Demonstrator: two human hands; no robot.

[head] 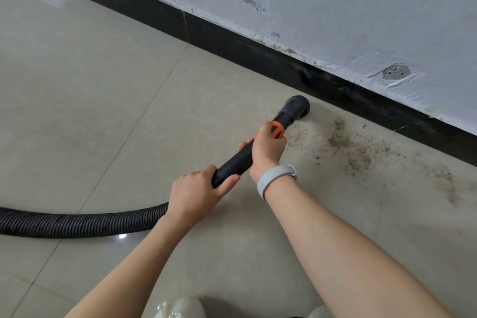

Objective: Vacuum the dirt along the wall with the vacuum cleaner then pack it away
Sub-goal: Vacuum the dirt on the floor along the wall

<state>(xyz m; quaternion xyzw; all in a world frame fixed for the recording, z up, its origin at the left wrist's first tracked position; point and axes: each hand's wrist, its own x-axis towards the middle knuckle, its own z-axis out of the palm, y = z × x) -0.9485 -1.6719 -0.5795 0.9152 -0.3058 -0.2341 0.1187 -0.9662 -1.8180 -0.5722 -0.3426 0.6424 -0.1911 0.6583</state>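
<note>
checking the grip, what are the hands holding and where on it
Both grip the vacuum wand: left hand at its rear end by the hose, right hand near the orange collar.

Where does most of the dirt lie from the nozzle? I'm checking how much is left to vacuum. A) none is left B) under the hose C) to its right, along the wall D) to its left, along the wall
C: the brown dirt is spread on the floor to the right of the nozzle, beside the black baseboard, while the tiles to the left look clean.
</note>
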